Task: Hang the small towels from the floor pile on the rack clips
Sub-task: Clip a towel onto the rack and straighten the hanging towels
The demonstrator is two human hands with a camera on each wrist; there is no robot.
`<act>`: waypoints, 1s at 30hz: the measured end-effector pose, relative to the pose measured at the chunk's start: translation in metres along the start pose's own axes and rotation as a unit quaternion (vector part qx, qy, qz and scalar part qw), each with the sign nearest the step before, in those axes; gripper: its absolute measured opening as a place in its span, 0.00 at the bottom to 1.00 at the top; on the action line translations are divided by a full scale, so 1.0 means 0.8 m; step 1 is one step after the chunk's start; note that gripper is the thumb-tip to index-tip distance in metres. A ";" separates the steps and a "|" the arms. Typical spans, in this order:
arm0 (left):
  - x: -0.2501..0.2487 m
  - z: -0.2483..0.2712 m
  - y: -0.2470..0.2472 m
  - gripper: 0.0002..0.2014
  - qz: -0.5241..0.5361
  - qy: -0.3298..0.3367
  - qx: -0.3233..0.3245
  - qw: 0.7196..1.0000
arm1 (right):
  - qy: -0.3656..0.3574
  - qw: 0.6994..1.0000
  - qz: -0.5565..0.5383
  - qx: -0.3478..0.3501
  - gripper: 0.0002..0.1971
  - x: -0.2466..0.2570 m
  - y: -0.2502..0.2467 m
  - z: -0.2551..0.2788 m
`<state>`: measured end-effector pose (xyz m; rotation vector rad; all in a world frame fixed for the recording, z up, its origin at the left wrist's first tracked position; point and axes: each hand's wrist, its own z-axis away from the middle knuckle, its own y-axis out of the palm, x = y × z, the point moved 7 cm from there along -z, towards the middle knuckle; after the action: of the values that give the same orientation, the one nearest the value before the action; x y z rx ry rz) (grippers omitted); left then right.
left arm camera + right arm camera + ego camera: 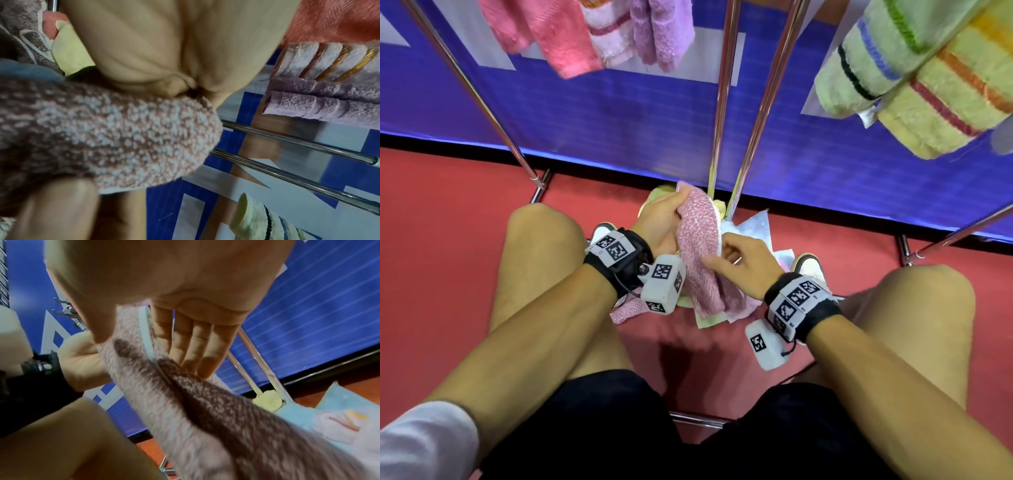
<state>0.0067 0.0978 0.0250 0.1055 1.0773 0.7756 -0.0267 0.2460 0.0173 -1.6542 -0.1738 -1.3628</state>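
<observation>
A pink-and-white speckled small towel hangs folded lengthwise above the floor pile of pale towels, between my knees. My left hand grips its top end, the fingers curled round the cloth; in the left wrist view the fuzzy towel bulges out of that fist. My right hand lies against the towel's right edge lower down. In the right wrist view its fingers are straight along the towel, with the thumb on the other side.
Chrome rack poles rise behind the pile in front of a blue banner. Pink, purple, green striped and yellow striped towels hang above. Metal clips show on the rack. My knees and shoes flank the pile.
</observation>
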 end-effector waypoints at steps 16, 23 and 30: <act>0.048 -0.003 0.012 0.12 -0.425 0.046 0.141 0.893 | 0.153 0.886 -0.376 -0.225 0.16 -0.036 -0.074 -0.020; 0.004 -0.017 -0.007 0.10 -0.272 0.111 0.034 0.955 | 0.218 0.922 -0.246 -0.205 0.18 -0.066 -0.071 -0.014; 0.012 -0.003 0.011 0.16 -0.210 0.051 0.091 0.972 | 0.047 0.981 -0.148 -0.118 0.26 -0.025 -0.037 -0.014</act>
<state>0.0022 0.1096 0.0202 -0.0086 1.2169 0.3029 -0.0604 0.2623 0.0171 -1.8072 -0.2157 -1.7383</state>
